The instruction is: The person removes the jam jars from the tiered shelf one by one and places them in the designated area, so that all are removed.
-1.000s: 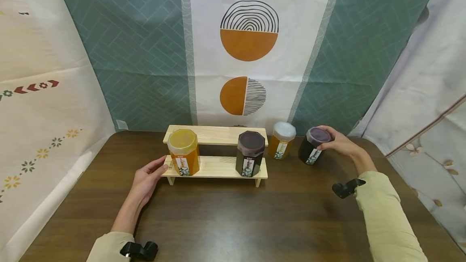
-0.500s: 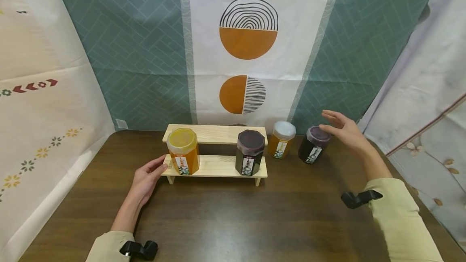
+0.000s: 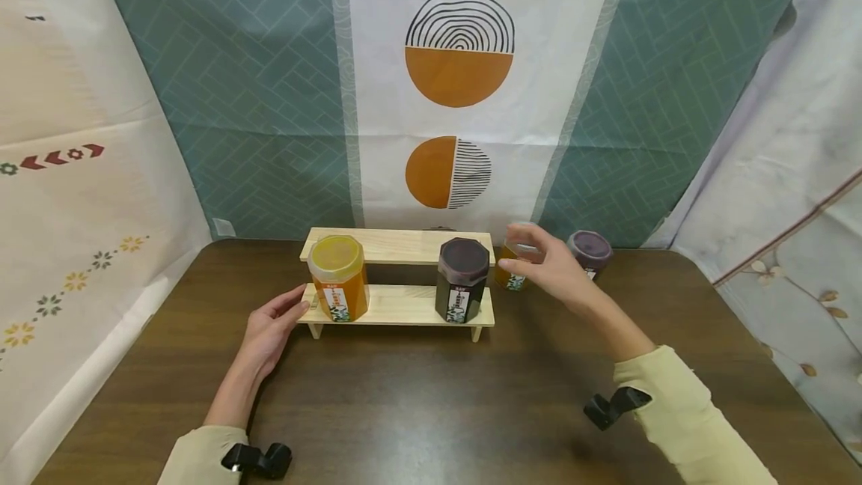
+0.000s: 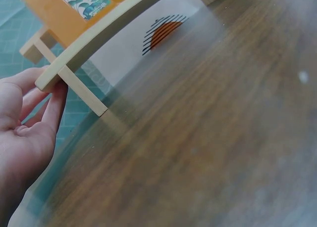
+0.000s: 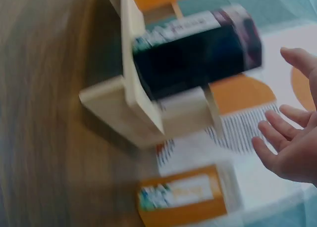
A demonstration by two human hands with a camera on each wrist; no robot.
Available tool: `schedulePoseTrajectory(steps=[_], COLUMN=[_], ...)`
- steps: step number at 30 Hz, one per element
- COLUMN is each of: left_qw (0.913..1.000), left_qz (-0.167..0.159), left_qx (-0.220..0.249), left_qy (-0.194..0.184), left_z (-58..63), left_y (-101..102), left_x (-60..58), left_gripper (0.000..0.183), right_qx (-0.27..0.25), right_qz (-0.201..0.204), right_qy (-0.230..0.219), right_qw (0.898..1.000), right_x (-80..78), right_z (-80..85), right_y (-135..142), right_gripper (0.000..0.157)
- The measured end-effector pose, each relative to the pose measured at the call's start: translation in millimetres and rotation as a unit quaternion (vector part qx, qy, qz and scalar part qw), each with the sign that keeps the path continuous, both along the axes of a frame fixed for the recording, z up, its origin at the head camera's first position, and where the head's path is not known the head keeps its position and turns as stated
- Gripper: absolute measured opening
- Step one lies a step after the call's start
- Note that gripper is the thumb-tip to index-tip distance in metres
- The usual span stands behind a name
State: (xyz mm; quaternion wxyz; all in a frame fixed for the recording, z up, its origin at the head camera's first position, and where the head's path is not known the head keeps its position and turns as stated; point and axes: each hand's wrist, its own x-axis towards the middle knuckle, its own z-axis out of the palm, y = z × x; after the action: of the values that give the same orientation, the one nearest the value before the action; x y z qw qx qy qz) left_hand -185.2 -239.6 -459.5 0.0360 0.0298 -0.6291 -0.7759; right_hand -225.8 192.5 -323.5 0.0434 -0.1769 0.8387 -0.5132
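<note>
My left hand [image 3: 268, 331] pinches the left end of a two-tier wooden shelf [image 3: 400, 305]; in the left wrist view the thumb lies over the lower board [image 4: 74, 56] and fingers under it. An amber jar with a yellow lid [image 3: 339, 279] and a dark jar [image 3: 463, 279] stand on the lower tier. My right hand [image 3: 555, 272], fingers loosely spread, hovers by an amber jar with a whitish lid [image 3: 515, 281], partly hiding it. The right wrist view shows this hand [image 5: 297, 148] apart from the dark jar [image 5: 193, 59] and the amber jar [image 5: 183, 200].
A second dark jar [image 3: 590, 245] stands on the brown wooden table [image 3: 417, 410] behind my right wrist, partly covered. A patterned cloth backdrop [image 3: 269, 96] hangs behind the shelf, with pale cloths at both sides.
My right hand has let go of the dark jar at the far right and moved left to the whitish-lidded jar. The left hand stays on the shelf.
</note>
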Motion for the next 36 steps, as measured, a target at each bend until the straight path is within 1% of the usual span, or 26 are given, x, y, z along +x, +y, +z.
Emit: schedulePoseTrajectory(steps=[4,8,10,12,15,17,20,26,30,36], left_qw=[1.0,0.9999,0.9999,0.9998,0.9998,0.9998,0.9998,0.9998,0.9997,0.9997], left_qz=[0.001,0.002,0.004,0.004,0.002,0.003,0.006,0.005,0.009,0.013], left_qx=[-0.001,-0.007,-0.009,-0.011,-0.011,-0.012,-0.009,-0.01,-0.017,-0.016], left_qy=[-0.006,-0.012,-0.013,-0.014,-0.016,-0.017,-0.016,-0.015,-0.015,-0.015], left_z=[0.9,2.0,2.5,2.9,3.2,3.3,2.4,-0.2,-0.5,0.7], left_y=[-0.9,-1.6,-1.5,-1.3,-0.7,0.0,0.6,2.4,2.5,0.5], left_x=[-0.6,-1.6,-2.0,-2.0,-1.6,-1.3,-1.2,-1.0,-0.8,-0.5], left_gripper=[0.049,0.055,0.057,0.057,0.056,0.056,0.055,0.053,0.05,0.048], right_qx=[-0.008,-0.039,-0.055,-0.07,-0.082,-0.088,-0.094,-0.122,-0.123,-0.117], right_qz=[0.017,0.034,0.037,0.031,0.012,0.003,0.001,0.013,0.015,0.031], right_qy=[0.0,-0.007,0.001,0.01,0.024,0.023,0.02,0.001,0.0,0.018], right_qw=[1.0,0.999,0.998,0.997,0.996,0.996,0.995,0.992,0.992,0.993], right_x=[-0.3,-0.6,-0.9,-1.2,-1.4,-1.4,-1.8,-3.0,-4.8,-6.4], right_z=[-7.3,-12.8,-17.1,-21.4,-27.1,-28.5,-29.6,-28.8,-24.7,-12.6], right_y=[-24.1,-43.0,-50.8,-57.1,-62.2,-63.3,-63.1,-53.8,-39.5,-11.0], right_gripper=[0.064,0.071,0.074,0.073,0.07,0.069,0.07,0.071,0.072,0.071])
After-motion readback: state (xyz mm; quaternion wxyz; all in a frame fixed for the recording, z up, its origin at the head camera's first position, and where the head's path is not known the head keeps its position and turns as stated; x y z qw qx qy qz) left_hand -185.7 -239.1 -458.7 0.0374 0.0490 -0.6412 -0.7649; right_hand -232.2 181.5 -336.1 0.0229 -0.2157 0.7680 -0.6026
